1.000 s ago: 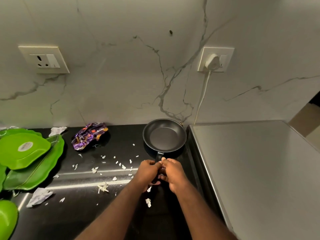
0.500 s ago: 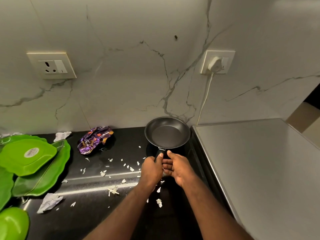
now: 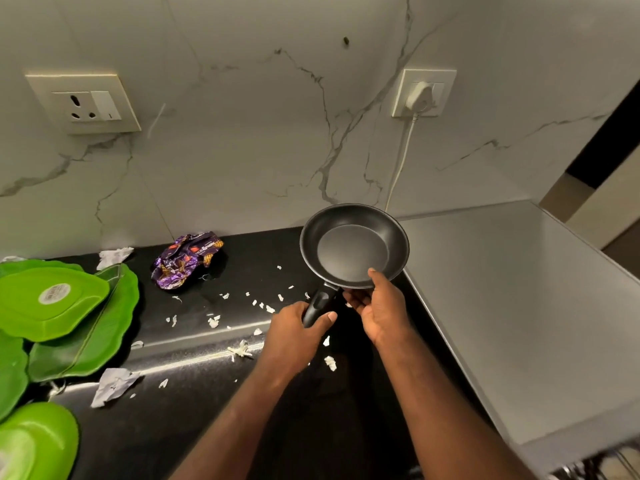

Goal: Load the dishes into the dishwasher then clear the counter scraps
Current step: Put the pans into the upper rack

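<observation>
Over the right end of the black counter (image 3: 214, 431): frying pan (image 3: 353, 251). Left hand (image 3: 294, 332) grips its handle; right hand (image 3: 382, 308) pinches the near rim, thumb on top. White scraps (image 3: 239, 349) lie scattered to the left.

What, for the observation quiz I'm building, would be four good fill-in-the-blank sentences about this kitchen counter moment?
1. The left hand grips the frying pan by its ____.
2. The right hand has its thumb over the pan's ____.
3. The crumpled wrapper on the black counter is mostly ____ in colour.
4. The plates stacked at the left are ____.

Missing words: handle; rim; purple; green.
</observation>
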